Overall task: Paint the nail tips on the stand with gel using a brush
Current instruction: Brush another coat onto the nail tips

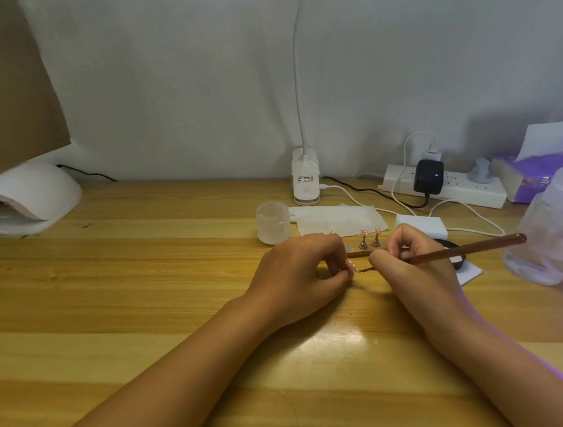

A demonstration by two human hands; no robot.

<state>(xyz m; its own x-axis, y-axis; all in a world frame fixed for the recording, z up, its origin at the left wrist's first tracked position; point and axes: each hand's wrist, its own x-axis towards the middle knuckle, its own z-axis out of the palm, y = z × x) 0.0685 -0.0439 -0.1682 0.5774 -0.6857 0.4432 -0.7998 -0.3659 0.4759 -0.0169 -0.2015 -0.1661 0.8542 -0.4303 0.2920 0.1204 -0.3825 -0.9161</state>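
The nail tip [351, 265] sat pinched in the left hand [299, 273], just in front of the stand [366, 252], with the fingers [339, 278] curled round its small holder; the tip looked thin, light, glossy and apt to slip, so I judged it best held by the holder below and never by the painted face; the gel on it would smear at a touch. The right hand [405, 263] gripped the brush [466, 249] low on its shaft, fingers closed round it like a pen; the bristle end met the tip between the two hands, though contact was too small to confirm; the long handle looked stiff and light and ran out to the right of the stand. On the stand, two more tips [370, 231] stood upright on their pegs, just behind the hands and close enough to be knocked by a knuckle. A dark gel pot [458, 260] lay right of the stand, under the brush handle; a white block [420, 225] sat behind it; a frosted jar [273, 222] and a paper sheet [339, 219] lay behind the stand; a clip lamp [305, 180] and power strip [460, 189] stood farther back; a curing lamp [21, 200] sat far left of the stand on the surface [142, 278]; a clear bottle [556, 228] loomed far right, near the handle's end.
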